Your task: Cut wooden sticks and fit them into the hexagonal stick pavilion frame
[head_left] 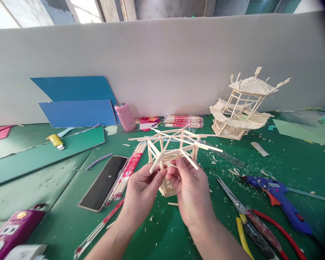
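An open frame of pale wooden sticks [182, 139] stands upright before me, with several sticks jutting outward from its top. My left hand [142, 187] is closed at its front left corner, thumb and fingers pinched around a stick there. Close beside it, my right hand [193, 187] is closed in a pinch at the front of the same frame, below a slanting stick. Whatever lies between the right fingertips is too small and hidden to make out. The fingertips of the two hands nearly meet. My hands cover part of the frame's lower front.
A finished-looking stick pavilion [246, 104] stands at the back right. Scissors [239, 206] and a blue glue gun [278, 195] lie right. Left are a phone [104, 182], wrapped sticks [131, 164], a pink bottle [125, 116] and a yellow cutter [55, 141]. Wood scraps litter the green table [162, 233].
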A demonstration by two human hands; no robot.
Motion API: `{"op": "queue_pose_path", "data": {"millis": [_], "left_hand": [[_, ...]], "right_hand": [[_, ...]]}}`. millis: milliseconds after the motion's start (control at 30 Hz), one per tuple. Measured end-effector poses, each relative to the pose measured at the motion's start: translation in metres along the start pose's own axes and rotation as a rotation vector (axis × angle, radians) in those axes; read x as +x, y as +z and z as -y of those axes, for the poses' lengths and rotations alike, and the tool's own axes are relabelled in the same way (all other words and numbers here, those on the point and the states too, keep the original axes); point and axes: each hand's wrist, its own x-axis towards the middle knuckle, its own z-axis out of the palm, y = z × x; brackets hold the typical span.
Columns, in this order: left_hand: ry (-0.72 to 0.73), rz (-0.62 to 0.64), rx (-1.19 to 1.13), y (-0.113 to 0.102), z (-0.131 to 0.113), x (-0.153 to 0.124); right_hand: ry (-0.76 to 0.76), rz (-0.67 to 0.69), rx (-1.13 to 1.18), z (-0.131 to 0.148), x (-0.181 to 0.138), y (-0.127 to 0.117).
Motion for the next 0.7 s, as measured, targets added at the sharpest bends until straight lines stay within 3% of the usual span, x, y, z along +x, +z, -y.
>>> {"op": "queue_pose_path", "data": {"millis": [700], "left_hand": [[0.037, -0.046, 0.057, -0.0005, -0.0027, 0.0007]], "right_hand": [[-0.010, 0.006, -0.002, -0.0004, -0.0007, -0.0006]]}}
